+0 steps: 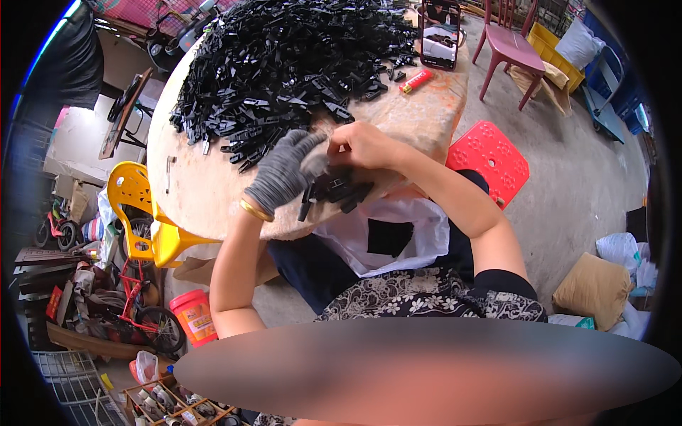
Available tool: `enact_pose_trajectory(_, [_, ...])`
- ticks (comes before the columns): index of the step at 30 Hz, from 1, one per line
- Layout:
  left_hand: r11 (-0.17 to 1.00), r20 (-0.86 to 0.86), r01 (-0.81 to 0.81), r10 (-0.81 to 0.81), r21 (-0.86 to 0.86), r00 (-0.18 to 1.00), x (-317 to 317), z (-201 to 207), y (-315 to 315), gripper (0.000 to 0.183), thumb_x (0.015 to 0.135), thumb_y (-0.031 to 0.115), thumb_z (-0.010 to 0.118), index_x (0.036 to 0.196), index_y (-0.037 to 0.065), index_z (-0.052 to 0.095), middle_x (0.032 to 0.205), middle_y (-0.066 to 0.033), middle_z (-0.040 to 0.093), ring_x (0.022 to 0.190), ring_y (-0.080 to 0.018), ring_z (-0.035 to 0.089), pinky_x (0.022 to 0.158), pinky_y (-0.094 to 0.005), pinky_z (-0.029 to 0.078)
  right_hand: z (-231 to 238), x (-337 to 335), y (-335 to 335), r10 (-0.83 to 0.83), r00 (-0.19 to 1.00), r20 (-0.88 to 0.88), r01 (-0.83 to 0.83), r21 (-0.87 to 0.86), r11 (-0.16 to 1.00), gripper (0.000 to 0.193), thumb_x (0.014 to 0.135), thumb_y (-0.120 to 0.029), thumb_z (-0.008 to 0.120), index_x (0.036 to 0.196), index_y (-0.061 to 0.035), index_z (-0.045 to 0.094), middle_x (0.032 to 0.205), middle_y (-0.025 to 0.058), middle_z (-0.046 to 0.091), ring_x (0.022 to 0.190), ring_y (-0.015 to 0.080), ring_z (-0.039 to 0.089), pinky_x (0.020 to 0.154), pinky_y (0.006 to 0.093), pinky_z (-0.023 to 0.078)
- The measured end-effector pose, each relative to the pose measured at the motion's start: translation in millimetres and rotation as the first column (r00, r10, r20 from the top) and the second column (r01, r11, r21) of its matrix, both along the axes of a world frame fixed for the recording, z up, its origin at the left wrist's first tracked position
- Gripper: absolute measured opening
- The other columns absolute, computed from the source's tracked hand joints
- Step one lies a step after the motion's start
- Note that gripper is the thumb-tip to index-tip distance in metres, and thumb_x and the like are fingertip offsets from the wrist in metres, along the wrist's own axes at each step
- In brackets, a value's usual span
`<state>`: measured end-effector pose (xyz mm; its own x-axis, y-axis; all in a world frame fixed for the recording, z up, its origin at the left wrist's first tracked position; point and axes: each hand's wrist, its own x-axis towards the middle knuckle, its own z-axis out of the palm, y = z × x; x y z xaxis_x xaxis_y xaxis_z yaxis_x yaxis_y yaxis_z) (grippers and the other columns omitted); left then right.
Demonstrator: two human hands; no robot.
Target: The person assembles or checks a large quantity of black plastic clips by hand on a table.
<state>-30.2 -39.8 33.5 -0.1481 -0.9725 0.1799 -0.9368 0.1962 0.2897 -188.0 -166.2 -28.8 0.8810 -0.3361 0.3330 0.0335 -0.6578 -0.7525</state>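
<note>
A big heap of small black plastic pieces (277,64), clip-like in shape, covers the far part of a round table (192,199). At the heap's near edge my left hand (284,170), in a grey knit glove, has its fingers bent together. My bare right hand (362,145) meets it from the right, thumb and fingers pinched. What either hand holds is too small and covered to make out. Just below both hands a smaller cluster of black pieces (341,190) lies at the table's near edge. A white plastic bag (426,231) sits open on my lap beneath that edge.
A phone (440,35) stands at the table's far right, with a red lighter (415,82) near it. Beside the table are a yellow chair (167,238) on the left and a red plastic stool (490,160) on the right. A red bucket (193,316) stands lower left.
</note>
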Motion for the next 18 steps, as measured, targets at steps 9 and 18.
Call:
enact_pose_trajectory(9, [0.995, 0.142, -0.060, 0.048, 0.078, 0.989, -5, -22, -81, 0.046, 0.082, 0.013, 0.059, 0.126, 0.015, 0.049, 0.089, -0.0150, 0.064, 0.081, -0.0330, 0.062, 0.069, -0.0401, 0.049, -10, -14, 4, -0.415, 0.880, 0.230, 0.474, -0.373, 0.798, 0.014, 0.077, -0.014, 0.058, 0.088, -0.0068, 0.063, 0.083, 0.0116, 0.053, 0.076, 0.0301, 0.057, 0.066, 0.0411, 0.047])
enact_pose_trajectory(18, [0.987, 0.122, -0.157, 0.153, 0.022, 0.981, -9, -26, -94, 0.025, 0.085, 0.017, 0.055, 0.109, 0.013, 0.056, 0.080, -0.0170, 0.064, 0.074, -0.0341, 0.062, 0.063, -0.0421, 0.049, -18, -11, -3, -0.452, 0.871, 0.191, 0.489, -0.412, 0.769, 0.010, 0.079, -0.012, 0.053, 0.085, -0.0059, 0.058, 0.083, 0.0115, 0.056, 0.084, 0.0291, 0.058, 0.072, 0.0387, 0.048])
